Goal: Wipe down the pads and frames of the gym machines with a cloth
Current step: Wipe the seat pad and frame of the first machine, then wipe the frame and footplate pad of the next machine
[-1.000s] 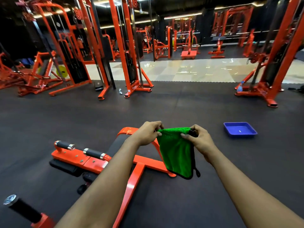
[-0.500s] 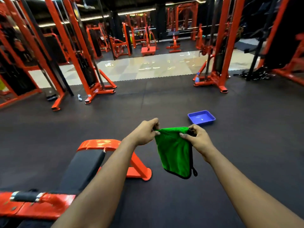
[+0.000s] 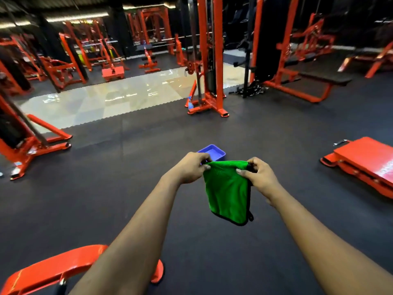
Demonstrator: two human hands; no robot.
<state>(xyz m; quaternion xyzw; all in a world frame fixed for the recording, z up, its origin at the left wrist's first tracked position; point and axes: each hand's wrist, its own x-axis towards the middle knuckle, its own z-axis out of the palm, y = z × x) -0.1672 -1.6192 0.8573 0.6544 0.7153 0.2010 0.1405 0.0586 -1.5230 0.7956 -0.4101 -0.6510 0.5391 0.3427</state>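
A green cloth with a black edge hangs folded in front of me above the black floor. My left hand pinches its top left corner. My right hand pinches the top right corner. Both arms reach forward at chest height. The orange frame of a bench curves across the bottom left, partly hidden by my left forearm. An orange cable machine stands upright straight ahead.
A blue tray lies on the floor just beyond my hands. A low orange pad machine sits at the right. Another orange frame stands at the left. A pale glossy tiled strip crosses the room, with several machines behind.
The view has swung right: the bench has slid to the bottom left edge and the tray now sits right behind my hands. Both hands keep pinching the cloth's top corners.
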